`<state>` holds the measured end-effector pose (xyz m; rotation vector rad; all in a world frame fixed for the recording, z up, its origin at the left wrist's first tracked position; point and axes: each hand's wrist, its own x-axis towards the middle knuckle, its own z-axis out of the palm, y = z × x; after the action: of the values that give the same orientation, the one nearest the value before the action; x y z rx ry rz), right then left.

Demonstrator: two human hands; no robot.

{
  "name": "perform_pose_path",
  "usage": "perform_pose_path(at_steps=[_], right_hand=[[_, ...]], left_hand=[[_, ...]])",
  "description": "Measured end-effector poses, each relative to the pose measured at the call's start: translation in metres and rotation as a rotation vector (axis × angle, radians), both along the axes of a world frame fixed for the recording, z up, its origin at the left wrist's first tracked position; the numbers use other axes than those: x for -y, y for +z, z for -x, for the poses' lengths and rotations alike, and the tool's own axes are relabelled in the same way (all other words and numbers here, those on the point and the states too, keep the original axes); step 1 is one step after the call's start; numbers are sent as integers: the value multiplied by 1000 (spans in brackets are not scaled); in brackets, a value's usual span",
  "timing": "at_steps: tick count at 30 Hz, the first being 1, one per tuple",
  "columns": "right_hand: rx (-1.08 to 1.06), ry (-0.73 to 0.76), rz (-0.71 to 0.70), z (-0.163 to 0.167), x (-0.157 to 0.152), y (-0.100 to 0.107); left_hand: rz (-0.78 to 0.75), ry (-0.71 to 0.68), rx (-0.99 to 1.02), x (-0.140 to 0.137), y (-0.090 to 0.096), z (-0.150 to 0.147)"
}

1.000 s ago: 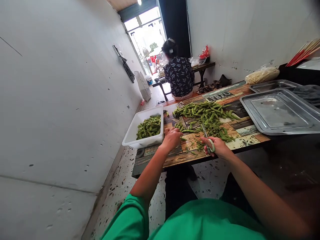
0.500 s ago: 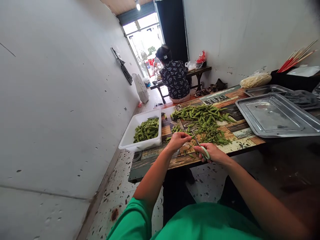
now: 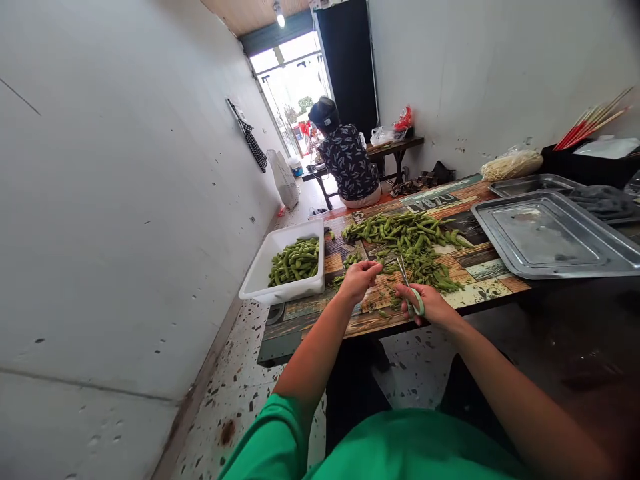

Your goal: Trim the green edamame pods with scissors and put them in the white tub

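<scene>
My left hand (image 3: 358, 280) is closed in a pinch on a green soybean pod (image 3: 381, 263), mostly covered by the fingers. In my right hand (image 3: 431, 307) is a pair of scissors (image 3: 404, 272) with pale green handles, its blades pointing up and away from me, slightly parted. A small gap separates the blades from the pinched pod. Beyond both hands spreads a heap of soybean pods (image 3: 400, 229), with smaller trimmings closer to me. Left of my left hand, a white plastic bin (image 3: 256, 272) holds many pods (image 3: 296, 261).
The patterned wooden table (image 3: 320, 323) has metal trays (image 3: 555, 233) on its right side. Behind them are a bag of pale sticks (image 3: 513, 163) and a black box (image 3: 570, 159) with red-tipped skewers. Another person (image 3: 349, 160) sits at a farther table, back turned.
The scissors have moved right, away from the left fingers, and their blades now point more upright. My left hand has shifted only slightly, still pinching.
</scene>
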<state>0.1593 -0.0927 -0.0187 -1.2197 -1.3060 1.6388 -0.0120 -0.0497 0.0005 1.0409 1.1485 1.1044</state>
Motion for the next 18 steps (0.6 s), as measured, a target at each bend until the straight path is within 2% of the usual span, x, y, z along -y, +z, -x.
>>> perform_pose_path(at_steps=[3,6,11,18], right_hand=[[-29,8,21,3,3,1],[-18,13,20,6,6,2],[-19,27,-7,6,6,2],[59,52,-105,6,1,-9]], left_hand=[[85,-12,179,1,1,-6],[87,1,217,5,2,-13],[68,-6,132,11,1,-19],[86,-13,50,15,-2,-22]])
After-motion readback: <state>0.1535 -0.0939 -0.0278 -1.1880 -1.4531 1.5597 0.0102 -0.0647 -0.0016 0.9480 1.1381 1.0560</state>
